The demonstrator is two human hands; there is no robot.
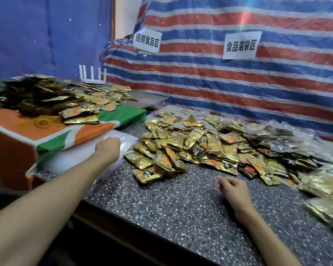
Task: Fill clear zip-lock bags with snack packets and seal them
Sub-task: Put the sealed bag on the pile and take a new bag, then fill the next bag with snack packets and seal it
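A big heap of gold snack packets (190, 148) lies across the middle of the speckled stone counter (181, 208). A stack of clear zip-lock bags (127, 141) sits at the counter's left end, beside the heap. My left hand (108, 145) reaches onto that stack, its fingers curled down and pinching the top bag; the fingertips are hidden behind the hand. My right hand (232, 188) hovers low over bare counter in front of the heap, loosely curled and holding nothing.
Filled clear bags (277, 135) pile up at the back right, more filled bags (323, 181) at the right edge. A raised table under orange-green cloth (75, 131) at left carries more packets (79, 114) and rubber bands (42, 122). A striped tarp wall (219, 83) closes the back.
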